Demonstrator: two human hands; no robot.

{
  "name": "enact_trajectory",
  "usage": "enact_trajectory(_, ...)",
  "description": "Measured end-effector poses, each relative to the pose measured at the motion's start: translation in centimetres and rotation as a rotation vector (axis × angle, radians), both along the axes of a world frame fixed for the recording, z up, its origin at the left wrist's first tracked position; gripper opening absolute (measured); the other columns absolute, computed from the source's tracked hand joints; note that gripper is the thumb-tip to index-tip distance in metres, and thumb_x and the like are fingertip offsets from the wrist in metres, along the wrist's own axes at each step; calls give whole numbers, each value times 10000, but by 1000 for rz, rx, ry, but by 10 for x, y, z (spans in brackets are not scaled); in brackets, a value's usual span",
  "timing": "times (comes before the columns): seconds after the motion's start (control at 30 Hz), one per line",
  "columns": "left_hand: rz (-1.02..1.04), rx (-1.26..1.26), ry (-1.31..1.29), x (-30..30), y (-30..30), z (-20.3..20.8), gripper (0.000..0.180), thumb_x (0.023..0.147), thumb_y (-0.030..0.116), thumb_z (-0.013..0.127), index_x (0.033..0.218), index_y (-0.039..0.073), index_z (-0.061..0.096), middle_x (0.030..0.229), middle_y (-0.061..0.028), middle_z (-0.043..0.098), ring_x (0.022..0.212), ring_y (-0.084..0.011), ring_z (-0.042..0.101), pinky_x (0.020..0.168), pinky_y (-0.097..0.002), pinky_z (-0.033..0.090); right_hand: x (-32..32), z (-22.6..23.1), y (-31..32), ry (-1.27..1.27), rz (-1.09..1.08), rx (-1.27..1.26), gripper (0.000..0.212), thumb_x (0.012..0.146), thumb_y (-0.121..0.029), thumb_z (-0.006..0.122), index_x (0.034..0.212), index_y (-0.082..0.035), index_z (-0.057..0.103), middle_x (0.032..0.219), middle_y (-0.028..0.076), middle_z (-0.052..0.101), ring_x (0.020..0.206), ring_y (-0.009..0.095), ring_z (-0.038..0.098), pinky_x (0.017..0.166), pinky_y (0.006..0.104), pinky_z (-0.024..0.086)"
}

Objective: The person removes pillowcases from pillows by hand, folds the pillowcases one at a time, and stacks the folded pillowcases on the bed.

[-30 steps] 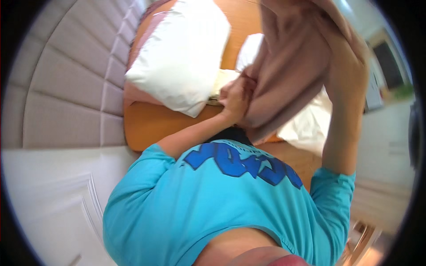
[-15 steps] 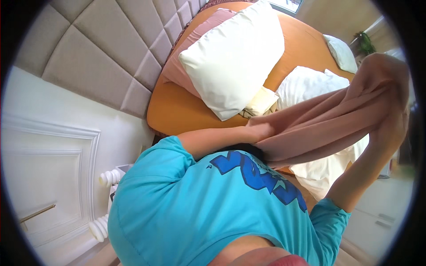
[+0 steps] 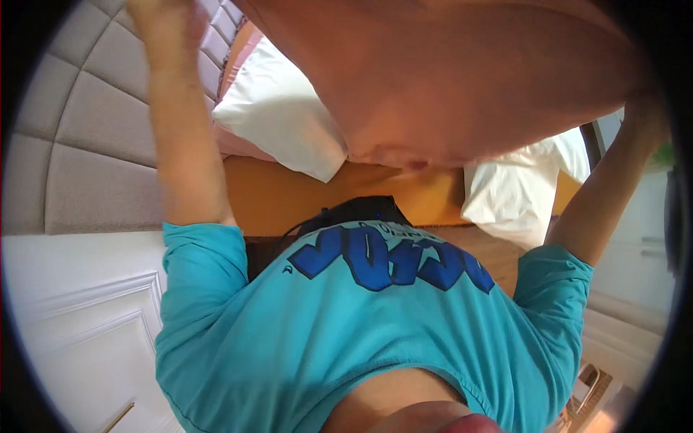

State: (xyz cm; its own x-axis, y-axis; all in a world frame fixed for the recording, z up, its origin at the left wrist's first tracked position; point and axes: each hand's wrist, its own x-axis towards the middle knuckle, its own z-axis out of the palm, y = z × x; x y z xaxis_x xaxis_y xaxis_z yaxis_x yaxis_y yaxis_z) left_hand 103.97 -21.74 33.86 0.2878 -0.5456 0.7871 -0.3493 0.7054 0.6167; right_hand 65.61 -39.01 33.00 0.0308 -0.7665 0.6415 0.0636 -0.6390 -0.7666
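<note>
Nearest the lens: turquoise T-shirt (image 3: 375, 325), blue print on chest. Both arms raised. Left hand (image 3: 164, 20), top left, fingers closed on one end of a pink sheet (image 3: 447, 79). Right hand (image 3: 644, 115), far right, at the sheet's other end; its finger state cannot be told. Sheet stretched between the hands. Beyond the fingers: white pillow (image 3: 285, 119), orange bed cover (image 3: 339, 195), padded headboard (image 3: 79, 144).
</note>
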Motion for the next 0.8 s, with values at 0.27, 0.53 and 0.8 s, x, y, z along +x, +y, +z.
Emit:
enact_trajectory(0.27, -964, 869, -655, -27, 52, -17, 294, 955, 367, 493, 906, 87, 569, 920, 31, 615, 808, -96, 585, 570, -292, 403, -105, -81, 2, -30, -66, 38, 349, 804, -89, 659, 1135, 23, 638, 1000, 67, 676, 902, 157, 627, 809, 270, 498)
enact_trajectory(0.53, -615, 1221, 1081, -80, 74, -273, 881, 854, 736, 259, 1416, 58, 297, 1439, -98, 371, 1303, -254, 379, 1060, -403, 322, -130, -357, 32, 731, 80, 915, 373, 785, -65, 657, 1147, 23, 630, 981, 55, 679, 883, 153, 627, 808, 278, 500)
enact_trajectory(0.8, -475, 1173, 548, -56, 107, -263, 276, 883, 84, 652, 1140, -9, 616, 1043, -25, 659, 941, -97, 596, 868, -283, 476, -168, -316, 74, 581, 701, 1156, 400, 767, -42, 656, 1160, 23, 622, 963, 43, 682, 864, 149, 627, 807, 285, 501)
